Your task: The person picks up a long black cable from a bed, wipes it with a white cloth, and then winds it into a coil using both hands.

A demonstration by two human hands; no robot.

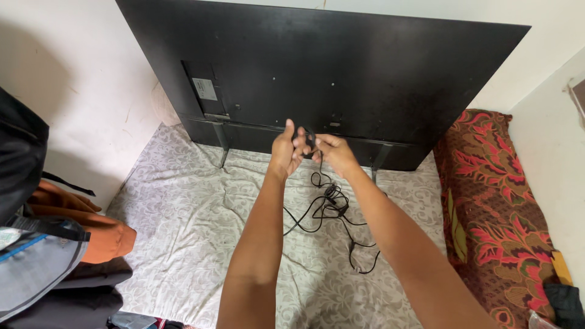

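Grey floral sheet (183,231) spread beneath; red patterned pillow (493,213) along the right wall; orange cloth (103,234) and perhaps a grey bag (36,268) piled left.

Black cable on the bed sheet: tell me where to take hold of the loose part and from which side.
Grip the black cable at the bunched coil just below both hands, coming from above. There the strands lie gathered on the sheet, so fingers can close around several at once. The left hand and right hand already pinch its upper end in front of the television.
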